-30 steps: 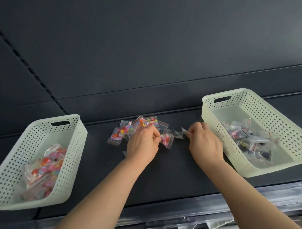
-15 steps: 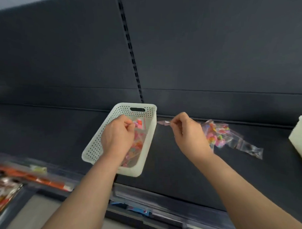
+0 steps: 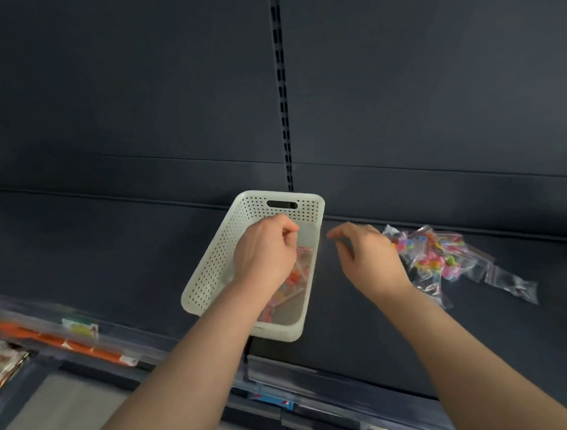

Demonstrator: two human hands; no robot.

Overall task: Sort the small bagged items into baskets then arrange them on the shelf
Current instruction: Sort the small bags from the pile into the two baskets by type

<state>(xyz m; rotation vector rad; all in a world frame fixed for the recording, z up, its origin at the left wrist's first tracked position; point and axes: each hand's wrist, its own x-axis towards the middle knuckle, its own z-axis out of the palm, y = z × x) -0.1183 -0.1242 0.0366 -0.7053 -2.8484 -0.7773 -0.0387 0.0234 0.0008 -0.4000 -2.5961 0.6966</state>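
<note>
Dark shelf [image 3: 113, 257] fills my feed, backed by a dark panel [image 3: 408, 90] with a slotted upright [image 3: 282, 86] running down its middle. Near left, lower down, I see blurred orange packets [image 3: 46, 338]. At centre a white perforated basket [image 3: 209, 276] sits on the shelf, a few colourful bagged items [image 3: 292, 279] lying in it. My left hand [image 3: 265, 249] hovers over the basket, fingers curled in and thumb against the forefinger; I cannot tell whether it pinches anything. Just right of the basket, my right hand [image 3: 370, 259] hangs above the shelf, fingers loosely bent with nothing in them. Further right, a loose pile of bags [image 3: 435, 255] lies on the shelf, with one clear bag [image 3: 511, 284] at its right end
</note>
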